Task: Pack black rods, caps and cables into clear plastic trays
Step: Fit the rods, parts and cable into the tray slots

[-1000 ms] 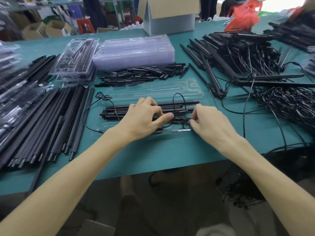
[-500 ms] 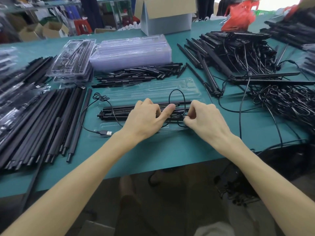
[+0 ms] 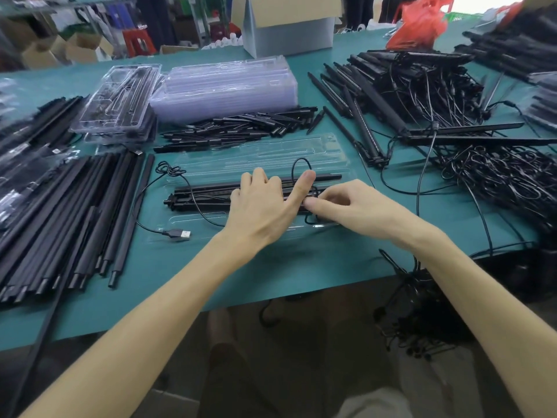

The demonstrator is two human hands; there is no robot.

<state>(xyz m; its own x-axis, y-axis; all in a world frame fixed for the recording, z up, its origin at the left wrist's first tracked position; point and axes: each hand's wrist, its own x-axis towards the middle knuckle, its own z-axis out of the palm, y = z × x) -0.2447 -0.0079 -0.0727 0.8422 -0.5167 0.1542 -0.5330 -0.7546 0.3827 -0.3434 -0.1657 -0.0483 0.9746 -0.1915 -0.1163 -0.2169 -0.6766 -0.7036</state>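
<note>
Tray (image 3: 328,143), near desk's (image 3: 187,282) front edge: rods (image 3: 205,196) inside, pressed under my flat left hand (image 3: 260,206). Cable (image 3: 169,170): looped over rods, pinched by my right hand (image 3: 346,206), just beside left thumb.

The easy way in is from the near side, where a bare strip of green table mat (image 3: 271,276) runs between the table edge and the shallow clear plastic tray (image 3: 331,152). On the left a row of long black rods (image 3: 90,221) lies just beside the tray. A heap of short black caps (image 3: 235,128) crowds its far rim. A thin black cable (image 3: 168,171) loops over its left end. The mat to the right stays open as far as a tangled pile of black wires (image 3: 497,176).
</note>
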